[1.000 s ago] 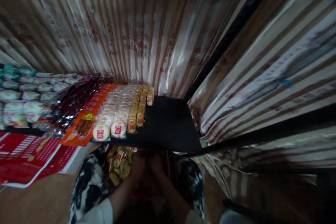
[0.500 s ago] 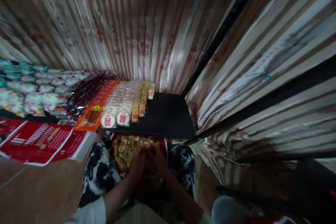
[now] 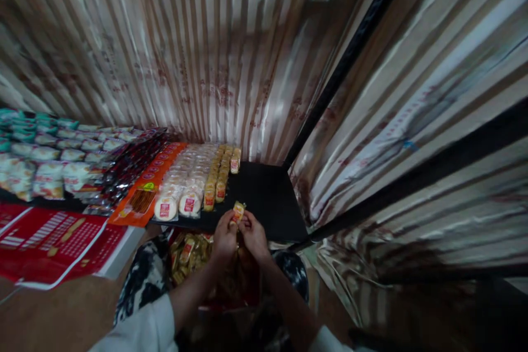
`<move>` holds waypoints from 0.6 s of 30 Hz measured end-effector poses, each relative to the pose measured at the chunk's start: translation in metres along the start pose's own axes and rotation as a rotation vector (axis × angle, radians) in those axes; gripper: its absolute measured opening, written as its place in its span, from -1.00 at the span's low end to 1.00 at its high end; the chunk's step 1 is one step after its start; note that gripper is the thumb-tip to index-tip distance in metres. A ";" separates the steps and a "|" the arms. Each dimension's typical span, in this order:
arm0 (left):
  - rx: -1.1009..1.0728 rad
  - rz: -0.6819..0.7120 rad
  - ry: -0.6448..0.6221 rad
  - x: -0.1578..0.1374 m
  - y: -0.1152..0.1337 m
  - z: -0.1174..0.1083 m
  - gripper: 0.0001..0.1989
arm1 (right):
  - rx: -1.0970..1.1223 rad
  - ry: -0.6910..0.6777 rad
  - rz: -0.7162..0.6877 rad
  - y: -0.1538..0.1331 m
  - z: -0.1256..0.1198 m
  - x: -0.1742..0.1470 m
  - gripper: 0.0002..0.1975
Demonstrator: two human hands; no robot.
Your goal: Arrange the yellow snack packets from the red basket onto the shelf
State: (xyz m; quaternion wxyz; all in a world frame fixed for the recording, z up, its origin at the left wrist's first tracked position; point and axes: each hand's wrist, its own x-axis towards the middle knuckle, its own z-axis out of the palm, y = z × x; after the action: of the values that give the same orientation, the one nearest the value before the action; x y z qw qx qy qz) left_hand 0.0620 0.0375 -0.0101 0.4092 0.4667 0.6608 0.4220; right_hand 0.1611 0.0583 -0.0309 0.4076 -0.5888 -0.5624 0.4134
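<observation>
Between my left hand [image 3: 225, 235] and my right hand [image 3: 253, 235] is a small gold-wrapped snack packet [image 3: 238, 212], pinched by the fingers of both. They hold it above the front edge of the black shelf [image 3: 264, 198]. Under my forearms, a red box [image 3: 254, 286] of similar gold packets [image 3: 185, 256] rests between my knees. Rows of gold packets [image 3: 220, 181] stand on the shelf ahead, with a shorter row [image 3: 235, 160] at their right, near the back.
Left of the gold rows are round white biscuits [image 3: 190, 204] in clear wrap, an orange packet [image 3: 142, 198], dark shiny packets [image 3: 119, 176] and white bags [image 3: 49, 179]. A red carton [image 3: 53, 242] hangs at the shelf's front left. Black posts [image 3: 350, 60] frame the striped sheeting [image 3: 247, 66].
Both my hands have risen from the box to the shelf's front edge, with a gold packet now visible in them. The view has tilted slightly upward.
</observation>
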 end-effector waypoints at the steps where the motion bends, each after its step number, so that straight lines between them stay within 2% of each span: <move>1: 0.001 -0.006 -0.005 0.008 0.003 0.004 -0.60 | -0.020 0.017 -0.004 -0.001 -0.001 0.010 -0.65; 5: 0.008 -0.019 -0.005 0.037 0.013 0.018 -0.61 | -0.115 0.083 -0.005 -0.003 -0.003 0.051 -0.66; 9: -0.024 -0.047 -0.056 0.064 0.022 0.029 -0.58 | -0.200 0.101 -0.012 0.000 0.001 0.088 -0.64; 14: -0.044 -0.077 -0.091 0.095 0.028 0.040 -0.53 | -0.238 0.110 -0.054 0.001 0.010 0.123 -0.62; 18: -0.058 -0.056 -0.072 0.113 0.030 0.045 -0.52 | -0.251 0.118 -0.123 -0.004 0.014 0.146 -0.60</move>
State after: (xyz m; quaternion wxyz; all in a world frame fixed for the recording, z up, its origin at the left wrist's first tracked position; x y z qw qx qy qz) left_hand 0.0865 0.1599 -0.0125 0.4575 0.4507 0.6462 0.4123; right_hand 0.1501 0.2049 -0.0362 0.3876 -0.6229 -0.6196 0.2789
